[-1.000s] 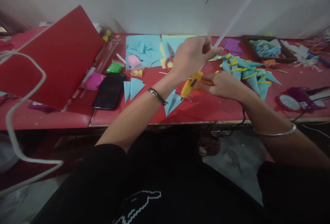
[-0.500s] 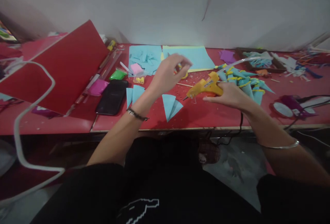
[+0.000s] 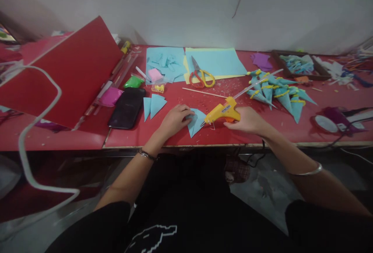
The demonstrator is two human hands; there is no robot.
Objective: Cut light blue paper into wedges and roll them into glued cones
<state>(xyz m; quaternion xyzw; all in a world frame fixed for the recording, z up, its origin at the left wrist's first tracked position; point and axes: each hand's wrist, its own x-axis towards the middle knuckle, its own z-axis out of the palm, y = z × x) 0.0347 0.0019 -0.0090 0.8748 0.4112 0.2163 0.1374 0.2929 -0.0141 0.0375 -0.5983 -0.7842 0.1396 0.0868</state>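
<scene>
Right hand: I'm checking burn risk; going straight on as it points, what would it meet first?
Led by the glue gun, the right hand would likely meet the blue paper first, with the left hand at its far edge; any gap is unclear.

red table (image 3: 128, 139) | folded blue paper (image 3: 196, 123) | black phone (image 3: 127, 108) | thin stick (image 3: 204, 92) | brown tray (image 3: 322, 77)

1 head cam, facing fwd/down, nr table (image 3: 163, 134)

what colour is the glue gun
The glue gun in the right hand is mostly yellow; it shows best in the head view.
</scene>
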